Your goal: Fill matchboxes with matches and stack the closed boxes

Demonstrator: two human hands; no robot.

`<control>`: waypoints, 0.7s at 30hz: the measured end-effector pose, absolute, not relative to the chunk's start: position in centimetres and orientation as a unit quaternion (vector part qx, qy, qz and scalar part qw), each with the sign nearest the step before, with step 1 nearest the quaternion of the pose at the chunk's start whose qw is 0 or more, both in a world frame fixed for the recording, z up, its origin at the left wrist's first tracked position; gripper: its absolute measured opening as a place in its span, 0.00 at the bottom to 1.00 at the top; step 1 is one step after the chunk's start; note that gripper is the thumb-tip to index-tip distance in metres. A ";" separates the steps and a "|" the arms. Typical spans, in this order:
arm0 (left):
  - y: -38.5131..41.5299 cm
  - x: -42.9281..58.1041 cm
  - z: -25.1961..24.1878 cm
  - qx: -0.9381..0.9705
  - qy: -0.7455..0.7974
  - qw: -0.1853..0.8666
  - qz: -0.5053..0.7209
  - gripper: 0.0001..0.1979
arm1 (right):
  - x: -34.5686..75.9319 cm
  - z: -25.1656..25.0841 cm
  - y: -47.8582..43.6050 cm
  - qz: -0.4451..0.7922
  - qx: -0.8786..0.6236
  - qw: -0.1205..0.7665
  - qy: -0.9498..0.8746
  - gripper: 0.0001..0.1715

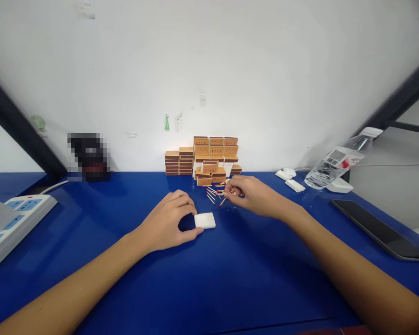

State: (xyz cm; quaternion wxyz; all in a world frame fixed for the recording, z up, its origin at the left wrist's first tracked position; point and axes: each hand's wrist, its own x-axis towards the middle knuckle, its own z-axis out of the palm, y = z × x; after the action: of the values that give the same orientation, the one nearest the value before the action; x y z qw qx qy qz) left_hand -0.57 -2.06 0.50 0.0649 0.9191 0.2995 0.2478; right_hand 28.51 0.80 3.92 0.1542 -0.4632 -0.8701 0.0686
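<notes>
A small white matchbox tray [206,220] lies on the blue tabletop. My left hand [171,219] grips it from its left side, with the thumb at the near edge and the fingers at the far left corner. My right hand [253,194] is pinched at a loose pile of red-tipped matches [211,194], with match ends showing by its fingertips. Just beyond the pile stand several stacked orange-brown matchboxes [209,151] against the wall. The lower boxes nearest the pile sit at uneven angles.
At left are a power strip [24,218] and a blurred dark object [94,158]. To the right, a tilted water bottle [338,160], several white pieces [294,185] and a black phone [377,228] lie on the table [195,284].
</notes>
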 end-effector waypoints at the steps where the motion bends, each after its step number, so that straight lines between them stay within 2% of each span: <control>1: -2.1 -0.5 0.5 0.917 0.303 0.064 0.250 0.11 | 28.4 4.1 0.3 0.079 -0.456 0.168 -0.870 0.07; 5: -1.9 -0.4 0.2 0.910 0.318 0.057 0.261 0.13 | 27.3 4.3 -1.1 0.089 -0.438 0.185 -0.875 0.07; 15: -2.0 -0.1 -0.1 0.910 0.317 0.060 0.259 0.13 | 24.9 2.8 -2.9 0.125 -0.394 0.131 -0.901 0.05; 21: -2.1 -0.2 0.0 0.915 0.314 0.064 0.245 0.14 | 26.1 3.1 -2.5 0.133 -0.398 0.133 -0.898 0.04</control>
State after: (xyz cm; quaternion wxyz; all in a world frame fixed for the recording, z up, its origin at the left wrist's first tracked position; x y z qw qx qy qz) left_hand -0.20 -2.06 0.02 0.0643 0.9150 0.3143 0.2448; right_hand 26.09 -2.53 3.07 0.1326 -0.3984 -0.8978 0.1331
